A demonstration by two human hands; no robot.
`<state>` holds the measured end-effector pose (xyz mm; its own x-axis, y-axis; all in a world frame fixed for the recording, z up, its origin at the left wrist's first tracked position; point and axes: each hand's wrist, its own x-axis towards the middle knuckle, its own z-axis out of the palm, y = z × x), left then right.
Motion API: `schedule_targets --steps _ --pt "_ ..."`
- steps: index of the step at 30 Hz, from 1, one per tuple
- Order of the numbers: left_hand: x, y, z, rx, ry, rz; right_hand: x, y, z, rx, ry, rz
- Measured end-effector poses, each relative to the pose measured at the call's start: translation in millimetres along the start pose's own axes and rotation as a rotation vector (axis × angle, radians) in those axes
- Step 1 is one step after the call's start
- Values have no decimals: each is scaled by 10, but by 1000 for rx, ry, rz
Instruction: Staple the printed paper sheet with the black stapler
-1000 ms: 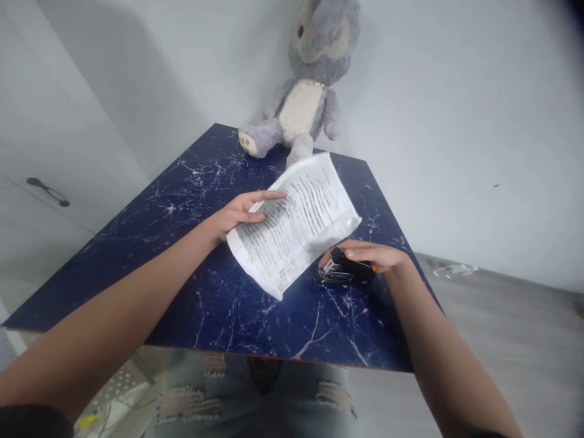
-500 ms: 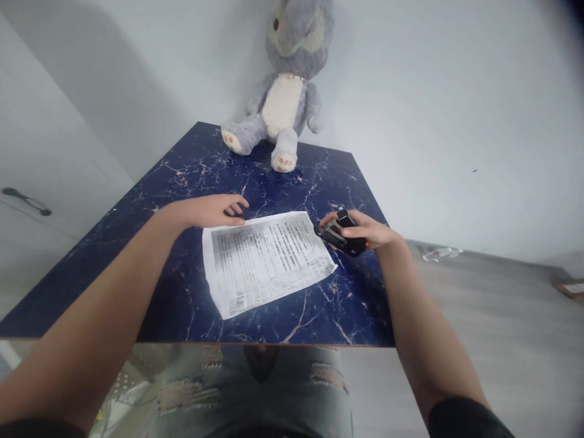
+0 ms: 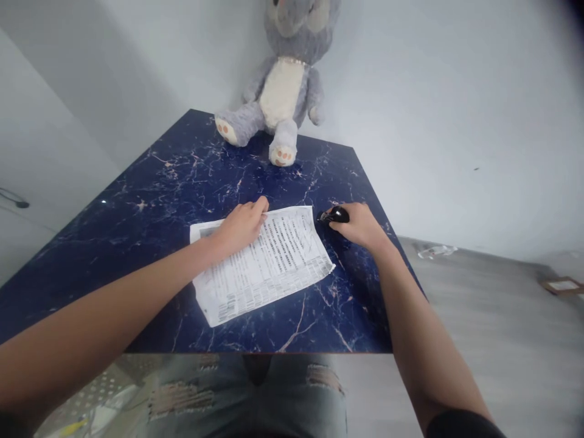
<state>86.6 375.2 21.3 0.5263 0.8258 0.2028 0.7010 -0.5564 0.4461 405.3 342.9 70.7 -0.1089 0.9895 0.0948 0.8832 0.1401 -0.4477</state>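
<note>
A printed sheet of paper (image 3: 269,267), slightly creased, lies on a dark blue marbled table. My left hand (image 3: 244,224) rests over its far edge, fingers bent together at the paper and covering part of the print. Just off the sheet's far right corner, my right hand (image 3: 360,225) is closed around a black stapler (image 3: 338,214). Its glossy end points left toward the paper, with a small gap between them; my palm hides the rest of it.
A large grey plush toy (image 3: 283,97) sits at the back of the table (image 3: 182,164), against the wall. On the floor to the right lie a crumpled clear wrapper (image 3: 437,251) and a brown box (image 3: 563,285).
My left hand has slid right along the paper's far edge and onto the sheet. My right hand has turned the stapler, so its end now faces the corner. The view has shifted slightly.
</note>
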Motion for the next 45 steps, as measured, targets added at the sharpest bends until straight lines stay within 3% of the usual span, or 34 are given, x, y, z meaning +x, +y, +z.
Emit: schedule_targets --steps 9,16,19,24,32,38,45 --pt "-23 45 -21 -139 10 -27 -49 -73 -106 62 -287 -222" --pt "-16 54 -42 -53 -31 -16 -71 -140 -77 97 -397 -343" --pt "-19 75 -63 -5 -47 -23 -68 -152 -15 166 -346 -298" --pt "-24 32 -50 -30 -49 4 -78 -160 84 52 -170 -139" --pt "13 -59 44 -272 27 40 -74 -240 148 -60 -179 -118" --pt "26 -54 49 -497 82 -2 -82 -367 231 -335 -144 -52" --pt "25 -58 78 -332 29 33 -102 -465 346 -570 -116 -55"
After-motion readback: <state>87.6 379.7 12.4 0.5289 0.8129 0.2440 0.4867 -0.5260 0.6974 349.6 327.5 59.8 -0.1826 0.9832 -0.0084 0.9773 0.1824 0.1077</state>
